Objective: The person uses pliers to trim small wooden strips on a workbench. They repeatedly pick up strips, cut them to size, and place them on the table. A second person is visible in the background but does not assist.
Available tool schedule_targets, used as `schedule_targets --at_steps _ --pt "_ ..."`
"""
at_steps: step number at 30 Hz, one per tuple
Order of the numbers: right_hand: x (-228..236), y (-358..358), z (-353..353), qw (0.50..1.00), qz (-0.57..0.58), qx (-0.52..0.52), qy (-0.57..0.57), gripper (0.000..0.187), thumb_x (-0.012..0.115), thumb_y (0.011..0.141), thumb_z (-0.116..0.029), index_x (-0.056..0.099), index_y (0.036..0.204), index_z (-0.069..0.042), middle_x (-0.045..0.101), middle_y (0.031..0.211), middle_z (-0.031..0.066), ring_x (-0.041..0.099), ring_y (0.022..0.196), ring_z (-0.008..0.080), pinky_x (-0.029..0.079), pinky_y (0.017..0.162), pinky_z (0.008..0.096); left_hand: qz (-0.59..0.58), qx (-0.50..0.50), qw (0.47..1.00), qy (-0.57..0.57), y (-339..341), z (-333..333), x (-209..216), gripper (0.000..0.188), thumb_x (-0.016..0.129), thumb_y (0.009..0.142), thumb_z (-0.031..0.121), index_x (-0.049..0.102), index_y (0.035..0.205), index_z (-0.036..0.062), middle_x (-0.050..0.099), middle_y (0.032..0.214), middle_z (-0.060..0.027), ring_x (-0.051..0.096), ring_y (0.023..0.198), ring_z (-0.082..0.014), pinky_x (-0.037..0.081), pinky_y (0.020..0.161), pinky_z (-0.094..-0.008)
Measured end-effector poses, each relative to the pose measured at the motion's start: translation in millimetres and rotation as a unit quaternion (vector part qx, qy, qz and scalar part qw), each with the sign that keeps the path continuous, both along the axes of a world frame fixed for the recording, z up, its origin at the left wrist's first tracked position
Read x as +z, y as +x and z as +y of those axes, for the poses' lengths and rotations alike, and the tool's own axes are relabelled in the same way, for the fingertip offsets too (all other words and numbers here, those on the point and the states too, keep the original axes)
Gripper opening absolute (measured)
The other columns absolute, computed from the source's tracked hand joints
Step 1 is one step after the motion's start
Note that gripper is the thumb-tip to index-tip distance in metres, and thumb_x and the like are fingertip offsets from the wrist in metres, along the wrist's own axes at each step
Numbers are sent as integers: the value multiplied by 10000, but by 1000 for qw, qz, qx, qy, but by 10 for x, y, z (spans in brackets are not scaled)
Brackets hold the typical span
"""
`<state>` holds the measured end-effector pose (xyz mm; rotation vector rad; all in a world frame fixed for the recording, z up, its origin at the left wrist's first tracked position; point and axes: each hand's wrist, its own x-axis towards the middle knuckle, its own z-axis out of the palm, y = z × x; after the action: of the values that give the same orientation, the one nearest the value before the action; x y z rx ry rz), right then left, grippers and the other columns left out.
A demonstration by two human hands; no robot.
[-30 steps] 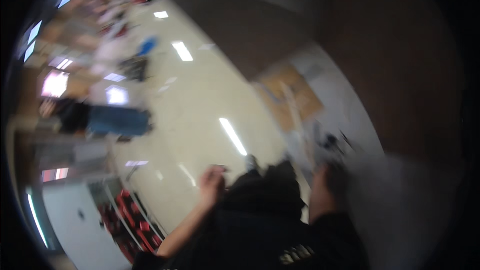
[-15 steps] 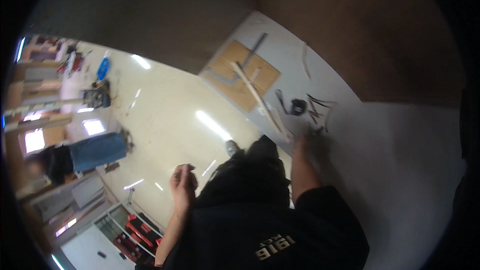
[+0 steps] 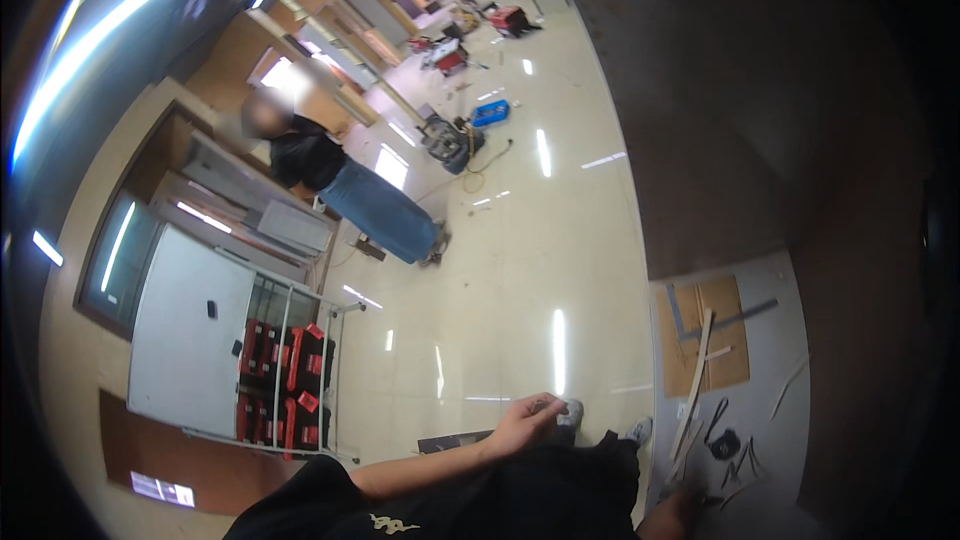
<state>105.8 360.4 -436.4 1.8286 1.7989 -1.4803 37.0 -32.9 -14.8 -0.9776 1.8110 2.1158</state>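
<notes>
The left edge of the grey tabletop (image 3: 775, 352) runs beside the pale floor (image 3: 530, 265), which stretches wide; dark panels (image 3: 720, 90) wall off its far end and right side. The left hand (image 3: 528, 422), fingers loosely curled, hangs over the floor, apart from that edge; whether it has hold of anything I cannot tell. The right hand (image 3: 678, 515), dim and blurred, is by the near end of a long wooden strip (image 3: 692, 385) on the tabletop; its opening and hold cannot be told. The strip's far end overlies a brown board (image 3: 722, 372). Obstacles farther out: a person (image 3: 365, 195), a machine (image 3: 447, 143), a blue tray (image 3: 490, 113) and a white-framed rack (image 3: 330, 380) of red cases (image 3: 295, 360)
</notes>
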Motion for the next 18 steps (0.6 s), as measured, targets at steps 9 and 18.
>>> schedule_targets --at_steps 9,18 --pt "230 -522 -204 997 4 81 10 421 597 909 -333 590 1173 -5 628 1097 165 617 965 295 502 832 376 24 41 998 32 200 -278 -198 235 541 987 256 615 1010 34 546 725 13 462 605 -49 366 521 -209" --pt "694 -1076 -695 988 100 106 46 376 568 933 -316 600 1138 -2 631 1070 145 616 939 270 504 815 357 -7 124 975 185 215 -692 -445 141 495 994 210 558 1037 91 563 694 -7 399 459 -69 280 403 -210"
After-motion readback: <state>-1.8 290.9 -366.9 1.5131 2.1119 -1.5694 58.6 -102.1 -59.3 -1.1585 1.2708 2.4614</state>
